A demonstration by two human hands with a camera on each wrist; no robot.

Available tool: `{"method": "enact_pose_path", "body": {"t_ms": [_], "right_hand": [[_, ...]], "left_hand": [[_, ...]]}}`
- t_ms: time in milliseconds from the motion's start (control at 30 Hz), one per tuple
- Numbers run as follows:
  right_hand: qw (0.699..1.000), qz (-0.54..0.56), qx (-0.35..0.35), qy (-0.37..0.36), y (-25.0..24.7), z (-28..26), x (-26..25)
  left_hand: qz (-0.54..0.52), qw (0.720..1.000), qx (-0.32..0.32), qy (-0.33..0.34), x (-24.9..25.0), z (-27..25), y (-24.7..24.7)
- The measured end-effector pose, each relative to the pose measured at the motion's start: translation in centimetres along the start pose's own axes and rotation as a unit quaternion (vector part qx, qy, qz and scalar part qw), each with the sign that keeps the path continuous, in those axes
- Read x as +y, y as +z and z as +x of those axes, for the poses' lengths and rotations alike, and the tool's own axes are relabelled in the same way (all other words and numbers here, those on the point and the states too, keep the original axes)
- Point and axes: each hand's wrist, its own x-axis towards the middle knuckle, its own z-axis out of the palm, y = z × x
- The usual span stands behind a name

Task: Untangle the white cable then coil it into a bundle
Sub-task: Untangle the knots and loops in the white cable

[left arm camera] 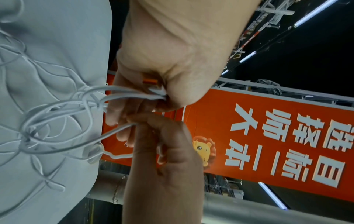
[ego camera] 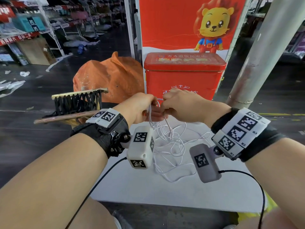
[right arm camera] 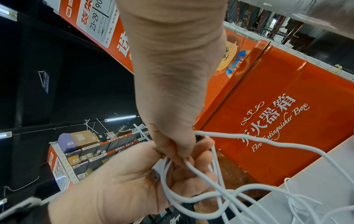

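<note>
A thin white cable [ego camera: 171, 142] lies tangled in loose loops on the white table [ego camera: 181, 195], and several strands rise to my hands. My left hand [ego camera: 152, 103] pinches a bunch of strands between thumb and fingers above the table's far side. Touching it, my right hand [ego camera: 163, 104] pinches a strand. In the left wrist view the left hand [left arm camera: 162, 98] grips several cable [left arm camera: 57, 121] loops, and the right hand [left arm camera: 145, 125] holds one strand below them. In the right wrist view the right hand [right arm camera: 182, 157] pinches the cable [right arm camera: 210, 195] over the left hand's [right arm camera: 172, 174] palm.
A red fire extinguisher box [ego camera: 183, 76] stands just behind the hands. An orange bag [ego camera: 112, 76] and a wooden rack strung with black cords [ego camera: 77, 103] are at the left. A grey pole [ego camera: 264, 52] leans at the right. Black sensor leads hang from both wrists.
</note>
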Motion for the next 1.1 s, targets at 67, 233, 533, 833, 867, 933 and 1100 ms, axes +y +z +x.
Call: {"method": "enact_pose_path", "body": {"t_ms": [67, 233, 533, 833, 867, 933, 1100], "right_hand": [[1.0, 0.017, 0.003, -0.008, 0.1, 0.1, -0.2], [0.989, 0.143, 0.047, -0.012, 0.7, 0.2, -0.1], [0.912, 0.357, 0.139, 0.144, 1.0, 0.3, 0.0], [0.953, 0.236, 0.091, 0.169, 0.3, -1.2, 3.1], [0.952, 0.236, 0.099, 0.168, 0.3, -1.4, 3.3], [0.95, 0.244, 0.113, 0.157, 0.2, -1.4, 3.3], [0.954, 0.248, 0.124, 0.113, 0.0, -0.7, 2.3]], "left_hand": [[0.019, 1.0, -0.013, 0.011, -0.2, -0.1, 0.4], [0.033, 0.999, -0.012, 0.026, -0.4, 0.0, 1.0], [-0.035, 0.997, 0.004, 0.07, -0.1, 1.0, 0.6], [0.002, 0.997, 0.01, 0.076, -0.2, 1.1, -2.1], [0.001, 0.997, 0.001, 0.074, -0.1, 1.1, -2.2], [0.006, 0.998, -0.021, 0.065, -0.1, 0.9, -2.0], [0.025, 0.996, -0.067, 0.048, 0.0, 0.6, -1.1]]}}
